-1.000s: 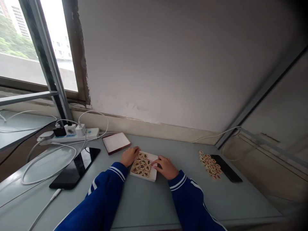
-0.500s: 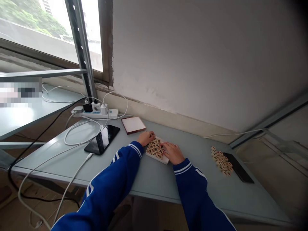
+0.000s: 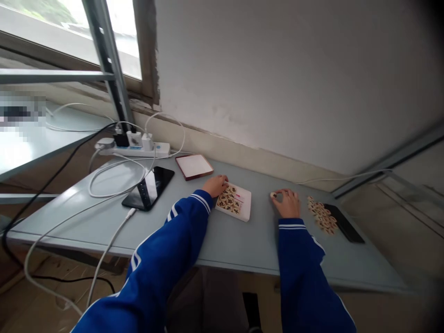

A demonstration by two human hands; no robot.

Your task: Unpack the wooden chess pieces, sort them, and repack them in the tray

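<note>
A shallow white box (image 3: 246, 208) lies on the grey desk, with several round xiangqi pieces (image 3: 229, 201) in rows over its left part. Part of its white bottom, with pink print, shows on the right. At the box's back left corner, my left hand (image 3: 215, 186) grips the edge with curled fingers. My right hand (image 3: 288, 202) is to the right of the box, closed in a pinch on one xiangqi piece (image 3: 273, 195). Farther right lies a cluster of xiangqi pieces (image 3: 322, 215), apart from my hand.
Behind the box sits an open dark-red lid (image 3: 194, 166), white inside. To the left lie a black phone (image 3: 148, 188), a white cable (image 3: 114, 240) and a power strip (image 3: 159, 149). A flat black object (image 3: 345, 224) borders the cluster. The wall runs behind the desk.
My right hand has left the box and moved right, now with a piece in its fingers. My left hand stays at the box's corner. The view has tilted down slightly.
</note>
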